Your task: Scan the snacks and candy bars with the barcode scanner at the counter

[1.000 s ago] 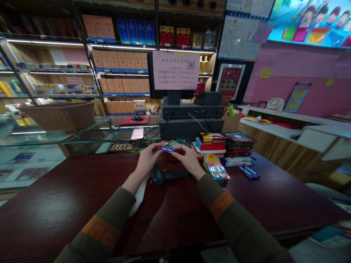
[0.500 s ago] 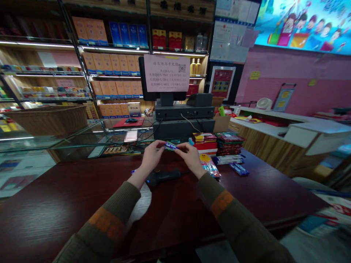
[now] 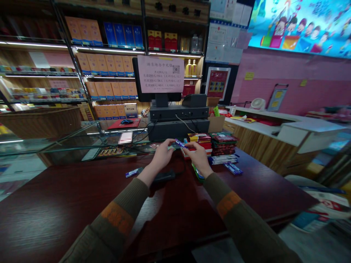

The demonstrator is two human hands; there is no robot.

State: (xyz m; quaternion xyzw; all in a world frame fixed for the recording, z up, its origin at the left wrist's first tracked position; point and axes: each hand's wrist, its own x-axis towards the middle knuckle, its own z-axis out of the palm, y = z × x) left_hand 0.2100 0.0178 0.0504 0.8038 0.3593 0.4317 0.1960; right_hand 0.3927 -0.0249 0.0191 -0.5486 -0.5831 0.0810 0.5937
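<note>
At 9 o'clock, a loose blue packet (image 3: 132, 172) lies beside the barcode scanner (image 3: 164, 176). The left hand (image 3: 163, 155) and right hand (image 3: 197, 157) pinch a second blue packet (image 3: 180, 143), now shifted to 12 o'clock, just before the red packet stack (image 3: 199, 140).

A barcode scanner (image 3: 164, 176) lies on the counter (image 3: 63, 208), with stacked packets (image 3: 199, 140) at one o'clock from it. Behind them, a cash register (image 3: 178, 120) stands before shelves (image 3: 109, 50); a glass display case (image 3: 68, 146) sits at ten o'clock, a side counter (image 3: 255, 126) at two.

Wood counter (image 3: 63, 193) w/ barcode scanner (image 3: 164, 176), stacked pkts (image 3: 222, 142).
</note>
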